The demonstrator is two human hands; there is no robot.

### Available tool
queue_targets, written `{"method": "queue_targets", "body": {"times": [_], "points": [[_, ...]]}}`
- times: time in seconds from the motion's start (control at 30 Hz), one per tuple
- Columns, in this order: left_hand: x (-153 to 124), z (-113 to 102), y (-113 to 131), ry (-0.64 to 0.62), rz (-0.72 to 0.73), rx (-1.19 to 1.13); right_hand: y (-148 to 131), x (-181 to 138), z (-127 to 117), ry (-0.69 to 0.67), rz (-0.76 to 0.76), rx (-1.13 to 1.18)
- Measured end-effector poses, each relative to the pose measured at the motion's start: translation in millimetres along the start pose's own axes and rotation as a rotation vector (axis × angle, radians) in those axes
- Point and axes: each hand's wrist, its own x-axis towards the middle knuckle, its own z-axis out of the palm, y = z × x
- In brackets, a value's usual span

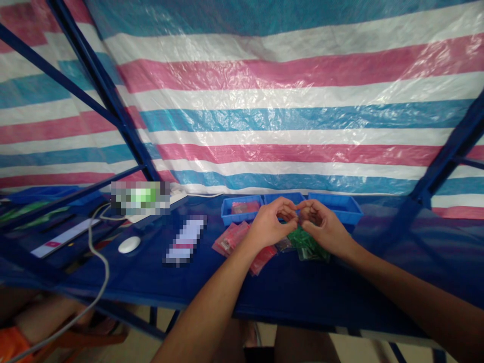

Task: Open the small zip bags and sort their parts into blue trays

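Note:
My left hand (271, 222) and my right hand (321, 224) meet fingertip to fingertip above the blue table (212, 282), both curled in a pinch round something too small to make out. Below them lie a pile of small red plastic bags (236, 237) on the left and a pile of green ones (308, 247) on the right, with a dark bag (284, 245) between. Behind the hands stand three blue trays: the left tray (227, 212) holds red bags, the middle tray (283, 197) is partly hidden, and the right tray (350, 206) looks bare.
A white mouse (129, 244) with a grey cable lies at the left, near a white strip-shaped device (62, 238) and two blurred-out items. Blue metal frame bars cross both sides. A striped pink, white and blue tarp (287, 101) hangs behind. Someone's leg shows at the lower left.

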Motion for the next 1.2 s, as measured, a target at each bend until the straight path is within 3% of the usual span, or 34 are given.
{"method": "queue_targets", "body": {"times": [0.43,0.97,1.1,1.2], "points": [[0,-1,-7,0.008,-0.037,-0.068,8,2,-4,0.060,0.002,0.092],[0,-4,-2,0.036,-0.003,0.041,3,5,-4,0.142,0.047,0.121],[0,-9,-1,0.062,-0.065,0.096,8,7,-6,0.206,0.046,0.093],[1,-10,-2,-0.041,-0.173,-0.018,13,7,-8,0.211,0.019,0.062]]}}
